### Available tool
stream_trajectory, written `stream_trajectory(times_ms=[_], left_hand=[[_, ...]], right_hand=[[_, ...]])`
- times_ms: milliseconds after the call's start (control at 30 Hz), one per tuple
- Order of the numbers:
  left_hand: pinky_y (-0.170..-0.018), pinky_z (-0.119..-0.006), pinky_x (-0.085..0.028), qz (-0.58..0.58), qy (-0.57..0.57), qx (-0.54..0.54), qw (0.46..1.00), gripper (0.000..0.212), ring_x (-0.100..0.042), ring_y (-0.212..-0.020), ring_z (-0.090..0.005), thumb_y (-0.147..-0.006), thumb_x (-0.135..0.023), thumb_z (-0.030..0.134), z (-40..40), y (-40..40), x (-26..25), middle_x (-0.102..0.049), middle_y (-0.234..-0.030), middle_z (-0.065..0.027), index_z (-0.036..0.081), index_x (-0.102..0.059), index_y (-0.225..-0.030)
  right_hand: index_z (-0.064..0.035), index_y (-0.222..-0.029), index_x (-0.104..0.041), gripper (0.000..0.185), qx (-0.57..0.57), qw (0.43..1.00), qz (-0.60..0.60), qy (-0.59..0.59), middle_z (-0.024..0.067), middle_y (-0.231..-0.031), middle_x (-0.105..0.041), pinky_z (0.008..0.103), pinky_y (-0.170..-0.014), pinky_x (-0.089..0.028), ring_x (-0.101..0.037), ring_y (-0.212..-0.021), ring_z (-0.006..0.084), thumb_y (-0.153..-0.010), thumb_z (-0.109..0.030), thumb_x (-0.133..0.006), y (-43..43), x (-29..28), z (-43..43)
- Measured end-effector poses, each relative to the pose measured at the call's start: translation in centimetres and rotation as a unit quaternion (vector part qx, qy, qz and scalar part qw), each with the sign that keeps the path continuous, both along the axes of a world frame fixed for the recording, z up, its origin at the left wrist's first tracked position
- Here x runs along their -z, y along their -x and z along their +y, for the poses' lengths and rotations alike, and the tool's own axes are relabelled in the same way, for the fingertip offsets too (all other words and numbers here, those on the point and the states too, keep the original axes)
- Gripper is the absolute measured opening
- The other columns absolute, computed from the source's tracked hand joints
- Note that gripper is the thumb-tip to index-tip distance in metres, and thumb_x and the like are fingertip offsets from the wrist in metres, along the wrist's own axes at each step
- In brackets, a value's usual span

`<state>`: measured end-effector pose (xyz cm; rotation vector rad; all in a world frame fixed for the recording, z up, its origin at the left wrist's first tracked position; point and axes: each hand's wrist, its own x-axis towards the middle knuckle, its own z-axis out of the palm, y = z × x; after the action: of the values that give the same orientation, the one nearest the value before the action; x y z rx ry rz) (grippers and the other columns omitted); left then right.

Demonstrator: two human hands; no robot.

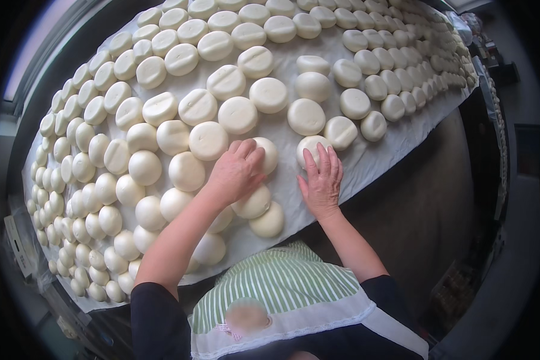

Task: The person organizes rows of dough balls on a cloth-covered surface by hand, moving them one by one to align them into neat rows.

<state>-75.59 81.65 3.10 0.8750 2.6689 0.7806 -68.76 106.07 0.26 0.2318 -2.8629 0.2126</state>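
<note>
Many round white dough pieces (237,115) lie in rows on a pale cloth (292,180) over a large table. My left hand (240,168) rests with curled fingers on the left side of a dough piece (268,155); whether it grips it is hidden by the hand. Two more dough pieces touch each other just below that hand. With its fingers spread, my right hand (321,180) lies on top of another dough piece (306,146) near the front edge. Some pieces have a flat top, several with a long groove; others are smooth domes.
The cloth's front edge (387,166) runs slantwise past my right forearm. A striped green and white apron (279,283) covers my front, close to the table. Dark floor (414,216) shows at the right. A box (18,245) and plastic sheeting are at the far left.
</note>
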Motion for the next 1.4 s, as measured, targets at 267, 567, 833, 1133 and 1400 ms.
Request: stream_trajectory(times_ms=[267,567,833,1133,1400], left_hand=[[-0.1,-0.044,-0.049,0.026,0.056,0.021,0.998,0.066,-0.054,-0.122,-0.0351,-0.069,-0.086,0.015,1.0,1.4,0.0,-0.054,-0.132,-0.0126,0.008,-0.053,-0.126],[-0.102,-0.048,-0.049,-0.08,0.047,-0.037,0.995,0.074,-0.054,-0.12,-0.0396,-0.078,-0.084,0.032,-0.3,-4.1,-2.1,-0.052,-0.134,-0.0171,0.007,-0.049,-0.139],[-0.102,-0.05,-0.048,0.034,0.063,-0.02,0.997,0.081,-0.051,-0.126,-0.0398,-0.067,-0.081,0.016,-1.3,-7.5,-1.6,-0.05,-0.14,-0.0167,0.014,-0.052,-0.143],[-0.098,-0.047,-0.05,0.029,0.038,-0.016,0.999,0.06,-0.054,-0.123,-0.0385,-0.081,-0.076,0.014,-1.6,-6.9,-1.6,-0.055,-0.137,-0.0154,0.01,-0.056,-0.138],[-0.105,-0.048,-0.047,0.085,-0.053,-0.085,0.991,0.057,-0.054,-0.126,-0.0393,-0.085,-0.075,0.011,0.7,-0.2,-1.9,-0.054,-0.138,-0.0182,0.006,-0.055,-0.138]], right_hand=[[-0.0093,-0.141,-0.052,0.065,0.013,0.976,-0.057,0.208,0.0146,-0.134,-0.058,0.0447,-0.103,-0.049,-0.055,-0.126,0.0315,-0.083,-0.02,-0.082,1.5,-2.8,2.9],[-0.0034,-0.134,-0.055,0.043,0.18,0.603,-0.304,0.715,0.0081,-0.117,-0.068,0.0289,-0.074,-0.058,-0.068,-0.097,0.0137,-0.106,-0.036,-0.059,-2.7,0.4,3.5],[-0.0056,-0.133,-0.057,0.051,0.138,0.952,-0.077,0.262,0.0167,-0.121,-0.065,0.0458,-0.093,-0.053,-0.064,-0.106,0.0325,-0.087,-0.014,-0.077,-3.5,-1.5,3.4],[-0.0053,-0.144,-0.045,0.069,0.129,0.934,-0.08,0.322,0.018,-0.119,-0.066,0.0424,-0.099,-0.05,-0.064,-0.11,0.0324,-0.087,-0.025,-0.078,5.2,-0.4,8.3],[-0.0015,-0.122,-0.061,0.037,0.239,0.902,-0.268,0.239,0.0173,-0.11,-0.07,0.0434,-0.088,-0.054,-0.067,-0.096,0.0345,-0.095,-0.024,-0.069,2.1,-0.7,9.6]])
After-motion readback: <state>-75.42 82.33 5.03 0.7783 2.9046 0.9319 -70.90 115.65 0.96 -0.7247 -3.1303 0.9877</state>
